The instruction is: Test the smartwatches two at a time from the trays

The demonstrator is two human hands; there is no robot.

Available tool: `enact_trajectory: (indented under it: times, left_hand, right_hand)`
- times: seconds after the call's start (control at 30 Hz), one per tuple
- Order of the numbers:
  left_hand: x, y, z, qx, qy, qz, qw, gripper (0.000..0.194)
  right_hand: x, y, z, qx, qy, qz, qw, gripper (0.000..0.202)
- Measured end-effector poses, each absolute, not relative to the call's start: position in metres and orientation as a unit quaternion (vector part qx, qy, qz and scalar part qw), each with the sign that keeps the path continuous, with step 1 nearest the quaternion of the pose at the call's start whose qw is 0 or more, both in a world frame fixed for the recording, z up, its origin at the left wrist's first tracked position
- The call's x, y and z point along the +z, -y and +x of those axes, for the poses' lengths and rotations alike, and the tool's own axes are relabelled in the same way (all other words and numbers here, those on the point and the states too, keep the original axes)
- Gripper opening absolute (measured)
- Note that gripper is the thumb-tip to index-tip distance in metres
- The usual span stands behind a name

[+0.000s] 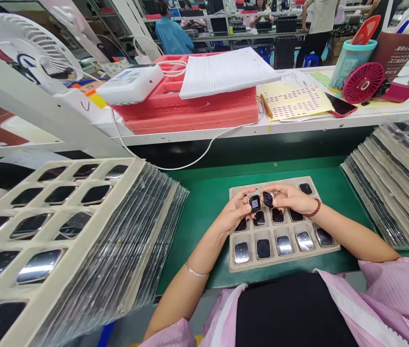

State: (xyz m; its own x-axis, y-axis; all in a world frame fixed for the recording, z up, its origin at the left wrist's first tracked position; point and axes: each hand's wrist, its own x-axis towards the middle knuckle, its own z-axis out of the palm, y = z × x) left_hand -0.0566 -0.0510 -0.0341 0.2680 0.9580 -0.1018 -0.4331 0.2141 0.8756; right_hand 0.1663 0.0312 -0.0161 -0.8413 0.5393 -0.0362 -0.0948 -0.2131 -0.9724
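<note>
My left hand (238, 209) is pinched closed on a small dark square device with rounded corners (255, 203), a QR code showing on its face. My right hand (286, 198), fingers curled, grips a second dark rounded-square device (268, 198) just beside the first. I have both above the far edge of a beige plastic compartment tray (258, 265); dark-faced watch-like units (263, 248) fill its near row. That tray sits toward the right end of the green work surface (204, 193). Farther out, a tall stack of filled beige trays (132, 231) rises at the left end, another leaning stack of trays (377, 183) at the right.
</note>
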Motion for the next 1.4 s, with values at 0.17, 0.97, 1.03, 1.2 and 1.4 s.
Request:
enact_trajectory:
  times: [0.17, 0.97, 1.03, 1.2, 1.4]
  left_hand:
    - [-0.034, 0.052, -0.057, 0.497, -0.349, 0.381, 0.698, 0.060]
    - [-0.022, 0.054, -0.054, 0.489, -0.465, 0.407, 0.616, 0.052]
    - [-0.020, 0.054, -0.052, 0.482, -0.495, 0.425, 0.585, 0.047]
    - [-0.014, 0.053, -0.045, 0.489, -0.527, 0.437, 0.540, 0.046]
    - [-0.016, 0.048, -0.051, 0.481, -0.533, 0.455, 0.527, 0.042]
  right_hand:
    - [-0.017, -0.031, 0.166, 0.751, 0.604, -0.178, 0.196, 0.051]
    - [-0.016, -0.027, 0.159, 0.739, 0.570, -0.276, 0.229, 0.047]
    - [-0.018, -0.026, 0.158, 0.723, 0.587, -0.284, 0.229, 0.045]
    - [-0.021, -0.023, 0.156, 0.695, 0.622, -0.278, 0.229, 0.044]
    - [-0.015, -0.031, 0.157, 0.661, 0.642, -0.321, 0.216, 0.032]
